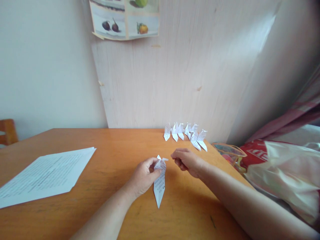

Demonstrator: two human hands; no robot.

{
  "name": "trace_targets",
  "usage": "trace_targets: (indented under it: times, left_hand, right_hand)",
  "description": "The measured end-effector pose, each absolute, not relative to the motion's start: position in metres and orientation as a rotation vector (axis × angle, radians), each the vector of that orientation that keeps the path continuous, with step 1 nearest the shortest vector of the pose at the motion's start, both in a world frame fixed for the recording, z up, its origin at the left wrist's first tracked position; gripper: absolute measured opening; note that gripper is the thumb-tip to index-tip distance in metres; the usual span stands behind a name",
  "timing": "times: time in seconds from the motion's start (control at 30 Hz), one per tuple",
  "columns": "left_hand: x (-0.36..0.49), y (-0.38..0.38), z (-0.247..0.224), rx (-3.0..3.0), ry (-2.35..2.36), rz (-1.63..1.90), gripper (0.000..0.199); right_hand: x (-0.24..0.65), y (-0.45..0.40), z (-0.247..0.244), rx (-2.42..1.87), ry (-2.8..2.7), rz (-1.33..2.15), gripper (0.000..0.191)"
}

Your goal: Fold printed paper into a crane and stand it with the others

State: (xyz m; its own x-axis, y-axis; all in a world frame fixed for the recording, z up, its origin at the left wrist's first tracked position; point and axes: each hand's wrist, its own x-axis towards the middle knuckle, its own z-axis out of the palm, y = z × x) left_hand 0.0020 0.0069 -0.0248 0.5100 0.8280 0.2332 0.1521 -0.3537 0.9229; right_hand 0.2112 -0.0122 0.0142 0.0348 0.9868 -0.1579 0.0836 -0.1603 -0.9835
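My left hand (146, 175) pinches a folded piece of printed white paper (159, 185) near its upper end, thumb on the front. The paper narrows to a point at the bottom, and small folded tips stick out at its top. Just right of those tips is my right hand (186, 161), its fingers curled together and apart from the paper. Whether anything small is between those fingers is hidden. Several folded paper figures (195, 138) stand in a group toward the back right of the wooden table.
A stack of printed sheets (47, 173) lies on the left of the table (115, 146). Beyond the right edge are plastic bags (287, 173) and a red bag (255, 155). A wall with a fruit poster (127, 20) rises behind; a chair (8, 131) shows far left.
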Motion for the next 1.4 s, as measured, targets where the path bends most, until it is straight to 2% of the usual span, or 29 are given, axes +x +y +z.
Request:
trace_targets:
  times: [0.17, 0.53, 0.77, 0.9, 1.03, 1.23, 1.4]
  left_hand:
    - [-0.003, 0.010, -0.028, 1.945, 0.889, 0.913, 0.027]
    - [-0.005, 0.015, -0.031, 1.967, 0.937, 0.892, 0.010]
    - [-0.004, 0.023, -0.030, 1.743, 0.999, 1.204, 0.017]
    - [-0.006, 0.025, -0.029, 1.734, 1.068, 1.285, 0.017]
    - [-0.006, 0.027, -0.030, 1.750, 1.082, 1.313, 0.019]
    - [-0.005, 0.030, -0.035, 1.727, 1.175, 1.422, 0.031]
    - [-0.005, 0.033, -0.041, 1.756, 1.161, 1.349, 0.034]
  right_hand:
    - [0.216, -0.017, 0.022, -1.517, -1.359, 1.177, 0.014]
    - [0.209, -0.045, 0.039, -1.690, -2.017, 1.116, 0.016]
    - [0.188, -0.033, 0.020, -1.787, -1.842, 0.793, 0.020]
    - [0.186, -0.024, 0.004, -1.786, -1.737, 0.988, 0.022]
    - [0.186, -0.016, -0.010, -1.615, -1.535, 1.216, 0.013]
    - [0.198, 0.002, -0.009, -1.593, -1.367, 1.104, 0.012]
    - [0.228, 0.022, -0.003, -1.633, -1.229, 0.952, 0.013]
